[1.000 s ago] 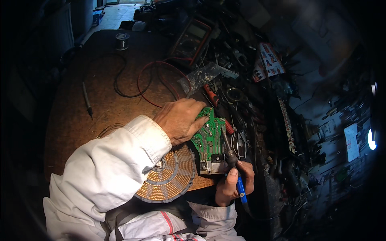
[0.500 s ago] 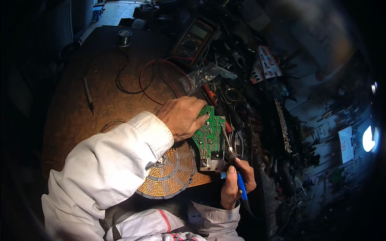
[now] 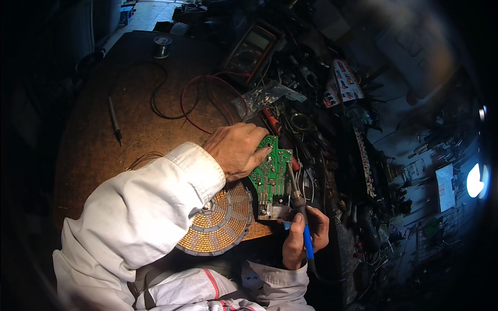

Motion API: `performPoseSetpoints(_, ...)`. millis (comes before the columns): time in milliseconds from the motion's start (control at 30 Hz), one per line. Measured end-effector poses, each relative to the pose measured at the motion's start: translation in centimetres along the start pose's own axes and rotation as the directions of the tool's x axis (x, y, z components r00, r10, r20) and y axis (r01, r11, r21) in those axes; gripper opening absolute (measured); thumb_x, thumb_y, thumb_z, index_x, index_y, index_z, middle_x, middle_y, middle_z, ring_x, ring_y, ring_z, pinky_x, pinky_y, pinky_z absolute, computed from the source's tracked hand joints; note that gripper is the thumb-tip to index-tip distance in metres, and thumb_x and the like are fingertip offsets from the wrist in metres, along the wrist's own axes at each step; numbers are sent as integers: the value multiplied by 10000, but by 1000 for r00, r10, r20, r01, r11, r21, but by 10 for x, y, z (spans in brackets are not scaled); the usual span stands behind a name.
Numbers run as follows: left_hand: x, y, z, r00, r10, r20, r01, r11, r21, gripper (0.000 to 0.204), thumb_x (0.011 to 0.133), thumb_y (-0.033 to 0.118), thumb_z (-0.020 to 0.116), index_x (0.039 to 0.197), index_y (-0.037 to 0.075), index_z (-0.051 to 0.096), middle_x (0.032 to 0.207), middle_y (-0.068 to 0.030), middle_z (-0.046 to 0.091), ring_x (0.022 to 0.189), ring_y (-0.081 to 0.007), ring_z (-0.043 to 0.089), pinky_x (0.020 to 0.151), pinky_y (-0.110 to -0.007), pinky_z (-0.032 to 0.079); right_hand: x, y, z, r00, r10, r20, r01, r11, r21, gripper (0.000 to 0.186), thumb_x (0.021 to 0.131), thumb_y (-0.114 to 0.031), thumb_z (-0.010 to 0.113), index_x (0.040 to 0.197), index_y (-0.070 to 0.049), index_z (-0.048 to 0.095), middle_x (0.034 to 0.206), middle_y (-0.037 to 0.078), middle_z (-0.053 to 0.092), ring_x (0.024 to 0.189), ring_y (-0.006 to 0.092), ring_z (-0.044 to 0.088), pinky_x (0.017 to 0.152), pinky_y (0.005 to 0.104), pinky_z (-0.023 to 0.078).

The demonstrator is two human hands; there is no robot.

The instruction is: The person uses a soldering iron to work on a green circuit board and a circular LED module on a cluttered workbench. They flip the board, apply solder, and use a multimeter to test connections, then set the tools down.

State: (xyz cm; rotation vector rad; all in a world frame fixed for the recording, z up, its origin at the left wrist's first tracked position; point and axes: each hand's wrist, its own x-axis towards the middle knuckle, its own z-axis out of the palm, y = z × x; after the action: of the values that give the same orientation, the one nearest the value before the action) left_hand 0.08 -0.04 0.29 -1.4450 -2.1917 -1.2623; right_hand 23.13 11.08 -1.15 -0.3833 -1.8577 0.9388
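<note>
My left hand point(image 3: 237, 150) grips the upper left edge of a green circuit board point(image 3: 271, 173), thumb on its solder side. A pale metal plate point(image 3: 275, 213) runs along the board's lower edge. In my right hand point(image 3: 307, 236) is a soldering iron point(image 3: 308, 240) with a blue handle; its metal barrel points up along the board's right edge. I cannot tell whether the tip touches the board. Beneath my left forearm, partly covered by the sleeve, lies a round induction coil point(image 3: 220, 223) of copper-coloured windings.
A multimeter point(image 3: 251, 49) with red and black leads stands at the back. A solder spool point(image 3: 162, 46) and a probe point(image 3: 114, 122) lie on the wooden table point(image 3: 93, 171). Cluttered along the right are a red-handled tool point(image 3: 271, 122), a plastic bag point(image 3: 264, 98) and wires.
The soldering iron has turned slightly more upright in my right hand, its handle end shifting a little left. My left hand and the board have barely moved.
</note>
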Motion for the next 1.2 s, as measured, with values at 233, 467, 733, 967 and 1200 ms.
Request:
performPoseSetpoints(233,1,2,0,1000,-7,13,7,1000,-9,334,915,240,684,1107,-31,652,971,-198,690,914,-358,686,796,-427,566,-2,8,-4,999,-30,38,27,997,78,276,786,29,744,1047,78,668,989,184,687,857,197,683,791,277,543)
performPoseSetpoints(467,1,2,0,1000,2,13,-1,1000,-11,328,914,232,687,1105,-32,652,968,-199,689,907,-360,687,791,-424,567,-1,4,-2,1000,-3,25,0,991,130,258,787,29,747,1033,73,681,996,183,690,877,198,685,815,274,541)
performPoseSetpoints(733,1,2,-2,1000,-3,17,3,1000,-19,340,914,237,690,1108,-39,651,971,-202,689,905,-359,687,789,-427,567,-1,10,0,994,-105,15,104,994,44,269,833,-80,724,1056,61,669,981,132,671,723,107,605,662,218,488)
performPoseSetpoints(967,1,2,1,1000,-3,17,3,1000,-15,350,915,249,692,1125,-29,653,980,-199,692,908,-357,689,791,-425,568,-6,6,-1,1000,-11,-1,11,995,99,255,784,26,753,1026,71,684,997,186,692,876,199,682,805,278,537)
performPoseSetpoints(1200,1,2,-4,1000,-20,21,21,996,-87,364,923,269,684,1145,-17,654,1009,-192,700,919,-345,698,792,-419,574,-5,2,4,999,-36,2,36,995,95,265,785,16,759,1031,71,680,1000,184,693,885,205,684,811,283,539)
